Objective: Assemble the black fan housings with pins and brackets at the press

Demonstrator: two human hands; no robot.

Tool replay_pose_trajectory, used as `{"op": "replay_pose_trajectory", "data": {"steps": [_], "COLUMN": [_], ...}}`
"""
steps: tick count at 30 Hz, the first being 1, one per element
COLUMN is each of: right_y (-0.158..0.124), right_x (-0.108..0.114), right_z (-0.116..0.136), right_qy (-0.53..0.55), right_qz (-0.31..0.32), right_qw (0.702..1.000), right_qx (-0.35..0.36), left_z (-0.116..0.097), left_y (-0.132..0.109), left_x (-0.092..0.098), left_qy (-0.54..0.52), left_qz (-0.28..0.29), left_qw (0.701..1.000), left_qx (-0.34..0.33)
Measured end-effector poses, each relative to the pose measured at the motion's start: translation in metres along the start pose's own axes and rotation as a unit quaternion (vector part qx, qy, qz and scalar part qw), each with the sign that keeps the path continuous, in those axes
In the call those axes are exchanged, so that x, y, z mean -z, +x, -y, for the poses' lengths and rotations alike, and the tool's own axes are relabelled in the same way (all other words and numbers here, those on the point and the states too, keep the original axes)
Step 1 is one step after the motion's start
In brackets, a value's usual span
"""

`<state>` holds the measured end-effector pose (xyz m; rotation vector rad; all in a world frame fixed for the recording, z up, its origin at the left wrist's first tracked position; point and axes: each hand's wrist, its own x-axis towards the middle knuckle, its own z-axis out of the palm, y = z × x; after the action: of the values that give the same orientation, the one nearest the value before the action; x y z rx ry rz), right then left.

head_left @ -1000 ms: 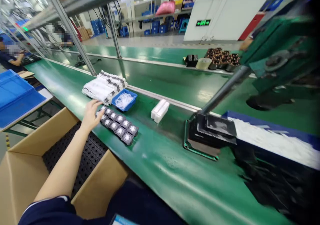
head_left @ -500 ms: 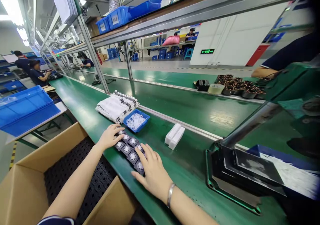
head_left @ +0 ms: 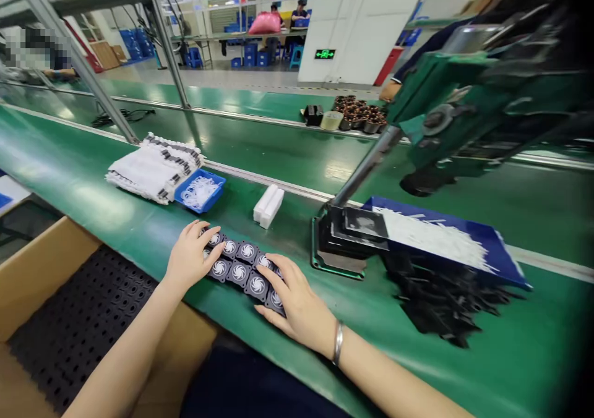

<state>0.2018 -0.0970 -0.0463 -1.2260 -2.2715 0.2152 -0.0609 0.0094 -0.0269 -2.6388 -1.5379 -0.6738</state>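
Observation:
A double row of small black square fans (head_left: 239, 272) with white swirl faces lies on the green bench top. At the row's left end is my left hand (head_left: 191, 256), its fingers curved over the fans. My right hand (head_left: 299, 300), with a silver bracelet at the wrist, grips the right end, thumb on the near side and fingers across the top. Both palms partly hide the end fans. Beyond the row sit a blue tray (head_left: 218, 196) of thin white loops and a pair of white blocks (head_left: 268, 205).
A white stack with dark strips (head_left: 146, 167) lies left of the tray. A green bench press (head_left: 464, 109) stands on the right, beside a blue bin (head_left: 503, 263) of white strips and a black pile (head_left: 445, 310). Below left is a cardboard box (head_left: 51, 269) holding black parts.
The view has swung right and down, bringing the press, the bin and the black pile into fuller sight. Both hands stay at the ends of the fan row.

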Motion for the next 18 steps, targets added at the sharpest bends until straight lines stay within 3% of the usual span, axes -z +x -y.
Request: {"op": "replay_pose_trajectory", "data": {"steps": [4,8,11,14,18], "right_y": [-0.016,-0.044,-0.077,-0.115,-0.159], "right_x": [0.020,0.054,0.078,0.094,0.103], "right_z": [-0.006,-0.017,-0.033,-0.050,-0.063], "right_qy": [-0.004,-0.011,-0.036,-0.101,-0.155], "right_qz": [0.007,-0.046,-0.117,-0.195,-0.230], "right_qw": [1.000,0.997,0.981,0.944,0.906], "right_qx": [-0.017,-0.066,-0.149,-0.245,-0.321], "left_z": [-0.020,-0.060,-0.100,-0.129,-0.136], "left_y": [0.004,0.000,-0.006,-0.012,-0.011], "left_x": [0.005,0.020,0.021,0.010,-0.006], "left_qy": [0.015,-0.009,-0.032,-0.023,-0.002], "left_qz": [-0.028,-0.061,0.003,0.075,0.052], "left_qw": [0.999,0.997,0.987,0.969,0.962], "left_qx": [-0.005,-0.050,-0.155,-0.235,-0.269]}}
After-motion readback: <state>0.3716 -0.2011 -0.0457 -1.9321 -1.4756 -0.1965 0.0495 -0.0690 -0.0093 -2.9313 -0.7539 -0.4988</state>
